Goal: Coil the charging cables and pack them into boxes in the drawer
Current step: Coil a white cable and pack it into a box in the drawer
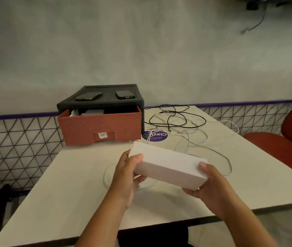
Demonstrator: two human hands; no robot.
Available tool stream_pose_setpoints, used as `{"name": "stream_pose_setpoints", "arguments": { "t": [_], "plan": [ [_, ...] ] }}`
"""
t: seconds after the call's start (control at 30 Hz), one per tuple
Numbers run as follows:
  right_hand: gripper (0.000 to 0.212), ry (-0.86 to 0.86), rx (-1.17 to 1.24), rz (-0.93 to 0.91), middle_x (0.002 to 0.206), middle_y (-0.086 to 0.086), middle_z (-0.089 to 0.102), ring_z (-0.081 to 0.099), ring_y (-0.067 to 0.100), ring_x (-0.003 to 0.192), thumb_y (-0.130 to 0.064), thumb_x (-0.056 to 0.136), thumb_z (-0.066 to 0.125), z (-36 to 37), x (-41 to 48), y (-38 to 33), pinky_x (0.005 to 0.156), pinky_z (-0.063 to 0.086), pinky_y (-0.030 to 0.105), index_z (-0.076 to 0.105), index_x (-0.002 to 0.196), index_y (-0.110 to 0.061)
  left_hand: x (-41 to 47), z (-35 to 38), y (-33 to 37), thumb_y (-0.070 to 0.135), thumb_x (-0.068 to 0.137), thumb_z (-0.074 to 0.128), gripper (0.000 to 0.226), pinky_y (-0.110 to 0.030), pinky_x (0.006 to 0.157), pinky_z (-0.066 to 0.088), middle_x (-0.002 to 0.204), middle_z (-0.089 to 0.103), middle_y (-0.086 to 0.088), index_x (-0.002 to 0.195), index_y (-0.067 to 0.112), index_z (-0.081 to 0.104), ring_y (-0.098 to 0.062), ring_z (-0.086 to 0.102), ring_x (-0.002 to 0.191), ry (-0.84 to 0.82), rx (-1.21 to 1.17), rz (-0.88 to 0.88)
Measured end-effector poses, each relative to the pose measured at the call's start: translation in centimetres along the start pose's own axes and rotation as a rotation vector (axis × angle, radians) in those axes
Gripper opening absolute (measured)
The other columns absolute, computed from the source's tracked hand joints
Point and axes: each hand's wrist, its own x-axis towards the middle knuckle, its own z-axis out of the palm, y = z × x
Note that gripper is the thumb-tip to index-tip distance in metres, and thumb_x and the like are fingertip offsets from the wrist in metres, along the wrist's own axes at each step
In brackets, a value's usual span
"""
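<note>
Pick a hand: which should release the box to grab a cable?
Right, probably. The cables lie beyond the end of the box held by the right hand; the left hand grips the end nearer the drawer.

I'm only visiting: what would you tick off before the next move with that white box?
1. Grip on the box: the left hand and the right hand each hold one end of the white box, above the table: ok.
2. Box open to take a cable: it looks closed: not ok.
3. Cables coiled: the cables lie loose and tangled on the table: not ok.
4. Drawer open: the drawer is pulled partly out: ok.
5. Room left in the drawer: something white shows inside, the rest is hidden: cannot tell.
</note>
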Motion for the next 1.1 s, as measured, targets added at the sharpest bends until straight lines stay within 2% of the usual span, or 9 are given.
{"name": "stream_pose_setpoints", "arguments": {
  "t": [0.07, 0.17, 0.27, 0.43, 0.5, 0.6, 0.77, 0.9, 1.1],
  "plan": [
    [0.058, 0.025, -0.009, -0.002, 0.084, -0.003, 0.072, 0.064, 0.019, 0.084, -0.044, 0.022, 0.083, -1.2, -0.2, -0.2, 0.081, 0.047, 0.042, 0.075, 0.078, -0.030, 0.1, 0.7, -0.4, 0.026, 0.067, 0.058, 0.027, -0.029, 0.075, 0.047, 0.082, 0.066, 0.009, 0.094, 0.025, 0.061, -0.008, 0.058, 0.081, -0.043, 0.002, 0.009],
    [0.047, 0.129, -0.140, -0.116, 0.088, -0.005, 0.069, 0.057, 0.023, 0.091, -0.041, 0.042, 0.063, -2.5, -0.9, -0.4, 0.076, 0.047, 0.037, 0.071, 0.087, -0.026, 0.6, 1.7, -1.4, 0.016, 0.081, 0.061, 0.020, -0.023, 0.077, 0.045, 0.081, 0.069, 0.017, 0.098, 0.025, 0.063, 0.002, 0.061, 0.080, -0.094, 0.111, 0.005],
    [0.046, 0.235, -0.393, -0.263, 0.092, -0.009, 0.066, 0.058, 0.023, 0.090, -0.043, 0.048, 0.059, -3.8, -2.1, -0.9, 0.072, 0.045, 0.032, 0.067, 0.091, -0.030, 1.0, 2.5, -3.2, 0.026, 0.083, 0.066, 0.033, -0.032, 0.095, 0.046, 0.111, 0.065, 0.007, 0.114, 0.036, 0.057, -0.010, 0.061, 0.103, -0.147, 0.283, -0.041],
    [0.039, 0.378, -0.780, -0.400, 0.098, -0.019, 0.054, 0.054, 0.002, 0.091, -0.053, 0.053, 0.058, -4.9, -4.8, 0.1, 0.064, 0.047, 0.020, 0.058, 0.091, -0.044, 0.8, 4.4, -5.5, 0.028, 0.090, 0.059, 0.062, -0.036, 0.110, 0.034, 0.143, 0.041, 0.004, 0.144, 0.028, 0.029, -0.015, 0.043, 0.129, -0.195, 0.620, -0.045],
    [0.038, 0.415, -0.900, -0.385, 0.104, -0.021, 0.050, 0.053, 0.005, 0.097, -0.046, 0.058, 0.068, -5.2, -5.1, 1.1, 0.069, 0.052, 0.026, 0.055, 0.092, -0.054, 0.7, 5.4, -6.0, 0.030, 0.090, 0.058, 0.068, -0.034, 0.113, 0.028, 0.150, 0.030, 0.004, 0.148, 0.028, 0.021, -0.015, 0.033, 0.136, -0.209, 0.715, -0.033],
    [0.041, 0.457, -1.085, -0.292, 0.117, -0.016, 0.042, 0.047, 0.014, 0.108, -0.047, 0.057, 0.071, -4.7, -5.2, 2.1, 0.083, 0.051, 0.037, 0.052, 0.092, -0.058, 0.8, 6.4, -6.7, 0.031, 0.092, 0.055, 0.064, -0.033, 0.116, 0.021, 0.156, 0.016, 0.005, 0.147, 0.023, 0.024, -0.015, 0.023, 0.141, -0.269, 0.768, -0.028],
    [0.064, 0.369, -1.385, -0.095, 0.143, -0.004, 0.027, 0.040, 0.021, 0.123, -0.059, 0.072, 0.058, -2.9, -3.8, 2.7, 0.098, 0.037, 0.029, 0.043, 0.132, -0.043, 0.7, 7.2, -7.6, 0.046, 0.079, 0.058, 0.079, -0.036, 0.116, 0.022, 0.158, 0.011, 0.006, 0.147, 0.024, 0.025, -0.010, 0.023, 0.141, -0.325, 0.749, -0.088],
    [0.068, 0.341, -1.480, -0.061, 0.148, -0.001, 0.018, 0.034, 0.024, 0.127, -0.060, 0.079, 0.051, -2.3, -2.2, 2.8, 0.103, 0.033, 0.029, 0.027, 0.141, -0.044, 1.9, 7.2, -7.4, 0.030, 0.092, 0.054, 0.062, -0.027, 0.113, 0.024, 0.153, 0.025, 0.006, 0.147, 0.021, 0.026, -0.011, 0.030, 0.137, -0.296, 0.775, -0.091],
    [0.075, 0.304, -1.629, 0.010, 0.151, 0.004, 0.013, 0.038, 0.028, 0.127, -0.068, 0.082, 0.038, -1.9, 0.6, 2.9, 0.103, 0.034, 0.031, 0.010, 0.146, -0.039, 4.0, 7.2, -6.7, 0.028, 0.092, 0.052, 0.057, -0.035, 0.107, 0.038, 0.142, 0.044, 0.001, 0.145, 0.028, 0.030, -0.016, 0.045, 0.126, -0.246, 0.738, -0.160]
  ]
}}
